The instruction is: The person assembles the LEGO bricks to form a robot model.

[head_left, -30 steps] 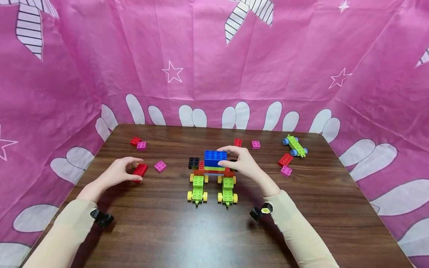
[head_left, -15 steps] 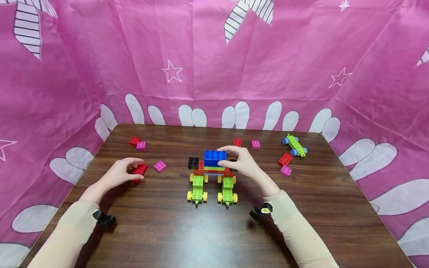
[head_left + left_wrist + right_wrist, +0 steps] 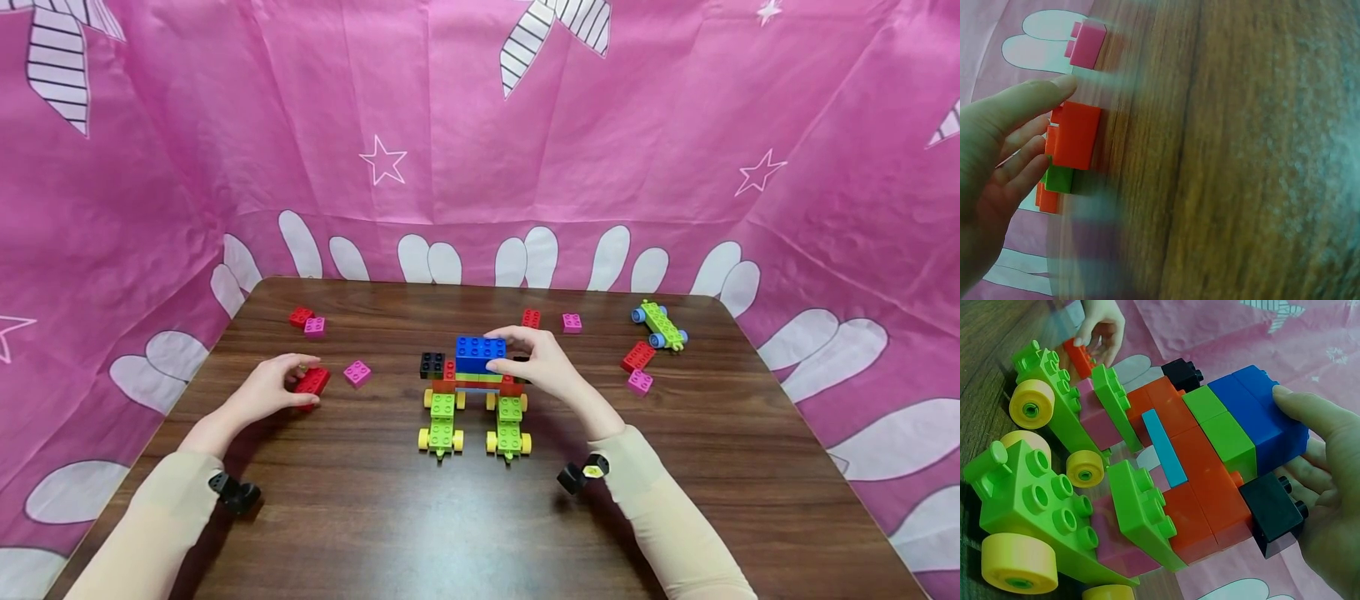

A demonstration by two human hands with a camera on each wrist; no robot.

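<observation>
At the middle of the table stands a toy build of stacked bricks (image 3: 1166,431) on two lime-green wheeled bases (image 3: 442,425) with yellow wheels. Blue bricks (image 3: 481,354) top it, and my right hand (image 3: 551,367) grips them with the thumb on the near side and the fingers behind. A black brick (image 3: 1272,512) juts from the side below that hand. To the left, my left hand (image 3: 270,387) is loosely curved over a red brick (image 3: 312,383). In the left wrist view, its thumb stands off the brick. A green brick (image 3: 1059,179) shows beside the fingertips.
A pink brick (image 3: 357,373) lies right of the left hand. Farther back are a red brick (image 3: 302,317) and a pink brick (image 3: 315,327). A green base with blue wheels (image 3: 659,326), a red brick (image 3: 638,357) and a pink brick (image 3: 640,382) lie at the right.
My left hand has turned slightly over the red brick, which stays in place. My right hand keeps its hold on the blue bricks, and the build has not moved.
</observation>
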